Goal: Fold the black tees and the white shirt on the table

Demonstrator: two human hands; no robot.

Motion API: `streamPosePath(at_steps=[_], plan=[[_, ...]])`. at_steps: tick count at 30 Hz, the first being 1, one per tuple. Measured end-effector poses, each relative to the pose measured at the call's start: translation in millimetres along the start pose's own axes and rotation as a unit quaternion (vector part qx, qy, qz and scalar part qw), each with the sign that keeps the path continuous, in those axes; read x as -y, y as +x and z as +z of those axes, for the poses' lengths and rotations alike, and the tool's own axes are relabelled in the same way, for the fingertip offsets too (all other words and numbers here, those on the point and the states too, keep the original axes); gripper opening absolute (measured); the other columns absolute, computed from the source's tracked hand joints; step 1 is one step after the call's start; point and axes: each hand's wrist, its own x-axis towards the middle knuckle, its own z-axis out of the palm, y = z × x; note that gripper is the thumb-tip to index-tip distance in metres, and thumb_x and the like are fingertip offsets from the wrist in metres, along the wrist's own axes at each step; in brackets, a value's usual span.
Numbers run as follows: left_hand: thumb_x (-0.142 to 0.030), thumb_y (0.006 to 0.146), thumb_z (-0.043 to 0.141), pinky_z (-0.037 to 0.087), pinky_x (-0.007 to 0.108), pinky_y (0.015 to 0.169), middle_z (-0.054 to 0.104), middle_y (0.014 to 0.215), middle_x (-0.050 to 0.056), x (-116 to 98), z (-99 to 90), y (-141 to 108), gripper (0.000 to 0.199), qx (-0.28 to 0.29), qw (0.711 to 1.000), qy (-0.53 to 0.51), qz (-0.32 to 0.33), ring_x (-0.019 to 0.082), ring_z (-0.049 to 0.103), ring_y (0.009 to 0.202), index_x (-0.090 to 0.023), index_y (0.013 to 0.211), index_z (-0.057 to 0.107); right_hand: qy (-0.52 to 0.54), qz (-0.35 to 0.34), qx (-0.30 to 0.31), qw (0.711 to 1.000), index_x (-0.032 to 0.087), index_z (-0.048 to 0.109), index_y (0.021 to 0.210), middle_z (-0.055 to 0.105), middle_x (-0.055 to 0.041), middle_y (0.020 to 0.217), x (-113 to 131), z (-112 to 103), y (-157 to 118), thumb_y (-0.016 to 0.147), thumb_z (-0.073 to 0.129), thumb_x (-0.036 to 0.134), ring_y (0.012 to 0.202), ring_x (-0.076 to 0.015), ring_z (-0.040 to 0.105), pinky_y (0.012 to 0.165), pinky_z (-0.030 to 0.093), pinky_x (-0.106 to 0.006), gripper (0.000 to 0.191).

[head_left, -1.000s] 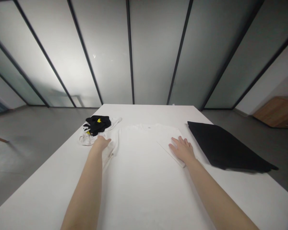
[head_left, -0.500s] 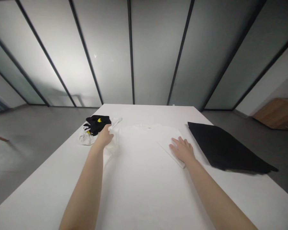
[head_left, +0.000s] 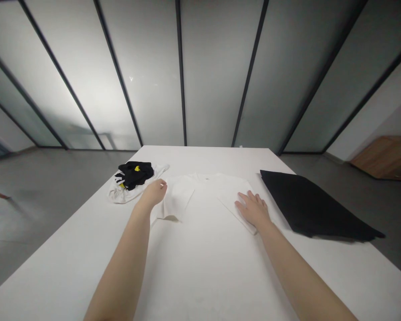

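Note:
A white T-shirt [head_left: 203, 214] lies spread out on the white table, its collar toward the far end. At its left shoulder edge, my left hand [head_left: 153, 192] has its fingers curled in a pinch on the fabric. The left sleeve [head_left: 177, 203] is turned inward over the shirt body, and its hem gapes a little. Flat on the folded-in right sleeve rests my right hand [head_left: 254, 208], fingers spread. The shirt's lower part blends with the white tabletop.
A crumpled heap of black clothing [head_left: 135, 174] with yellow and white patches lies on white cloth [head_left: 118, 195] at the left. To the right, a flat black sheet or folded cloth [head_left: 312, 207] rests on the table [head_left: 200, 156]. Frosted glass panels [head_left: 214, 80] stand behind.
My left hand has moved slightly right, bringing the left sleeve inward onto the shirt body. My right hand stays in place.

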Motion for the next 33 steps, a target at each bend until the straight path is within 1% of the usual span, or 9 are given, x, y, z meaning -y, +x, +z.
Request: streamPosePath(at_steps=[3,7,10,13,15,18,23,28,33], plan=[[-0.034,0.095,0.056,0.054,0.038,0.093,0.079,0.113,0.014,-4,23.1,5,0.027,0.038,0.996,0.079,-0.001,0.03,0.073,0.109,-0.02,0.11,0.074,0.002,0.0,-0.001,1.0,0.031,0.052,0.157,0.038,-0.0126,0.17,-1,2,0,0.105,0.041,0.055,0.155,-0.0421,0.034,0.123,0.027,-0.06,0.059],[-0.047,0.093,0.06,0.054,0.038,0.085,0.08,0.105,0.015,-19,42.9,-1,0.031,0.109,0.991,0.077,0.025,0.032,0.075,0.1,-0.02,0.101,0.075,0.013,0.002,-0.01,1.0,0.031,0.054,0.155,0.04,-0.0117,0.169,-2,4,1,0.104,0.044,0.054,0.155,-0.0423,0.034,0.123,0.026,-0.061,0.057],[-0.045,0.087,0.067,0.054,0.038,0.082,0.08,0.102,0.015,-25,49.7,-5,0.025,0.141,0.987,0.062,0.039,0.033,0.075,0.097,-0.021,0.092,0.075,0.034,0.014,-0.047,0.998,0.027,0.061,0.15,0.044,-0.0137,0.166,4,-3,0,0.103,0.049,0.046,0.155,-0.0433,0.032,0.123,0.025,-0.062,0.052],[-0.039,0.089,0.065,0.053,0.035,0.082,0.08,0.105,0.013,-25,47.6,-5,0.02,0.146,0.987,0.033,0.063,0.029,0.076,0.096,-0.021,0.091,0.074,0.114,-0.048,-0.065,0.99,0.022,0.068,0.141,0.058,-0.015,0.154,30,-15,-3,0.103,0.05,0.037,0.144,-0.0352,0.048,0.121,0.035,-0.051,0.045],[-0.037,0.096,0.056,0.053,0.033,0.081,0.08,0.103,0.011,-22,41.7,-2,0.024,0.132,0.989,0.017,0.071,0.026,0.075,0.093,-0.021,0.094,0.073,0.201,-0.128,-0.024,0.971,0.021,0.071,0.136,0.069,-0.0125,0.139,60,-23,-3,0.104,0.048,0.037,0.127,-0.027,0.063,0.113,0.044,-0.039,0.042],[-0.031,0.102,0.041,0.053,0.033,0.082,0.079,0.101,0.01,-16,31.3,6,0.033,0.084,0.995,-0.001,0.061,0.024,0.074,0.092,-0.019,0.102,0.072,0.259,-0.112,0.063,0.957,0.023,0.073,0.13,0.077,-0.0072,0.125,112,-29,3,0.104,0.052,0.036,0.106,-0.0204,0.072,0.096,0.051,-0.028,0.036],[-0.017,0.1,0.04,0.053,0.035,0.089,0.078,0.107,0.01,10,30.0,17,0.036,-0.062,0.997,-0.026,-0.026,0.026,0.073,0.104,-0.02,0.119,0.07,0.224,-0.066,0.064,0.97,0.017,0.069,0.133,0.077,-0.0153,0.12,177,-21,25,0.104,0.057,0.047,0.114,-0.0282,0.07,0.097,0.049,-0.036,0.044],[-0.016,0.098,0.043,0.047,0.038,0.104,0.075,0.126,0.013,35,52.6,16,0.039,-0.098,0.993,0.044,-0.048,0.028,0.066,0.121,-0.019,0.126,0.07,0.18,-0.05,0.051,0.981,0.017,0.07,0.118,0.07,-0.0204,0.127,208,-9,39,0.096,0.069,0.046,0.123,-0.0339,0.064,0.102,0.046,-0.043,0.037],[-0.035,0.102,0.049,0.046,0.046,0.105,0.069,0.135,0.014,40,65.8,14,0.037,-0.1,0.99,0.082,-0.059,0.036,0.059,0.128,-0.025,0.128,0.072,0.201,-0.045,0.056,0.977,0.02,0.065,0.115,0.073,-0.0151,0.121,220,-11,50,0.106,0.051,0.029,0.116,-0.0275,0.068,0.095,0.048,-0.035,0.019]])
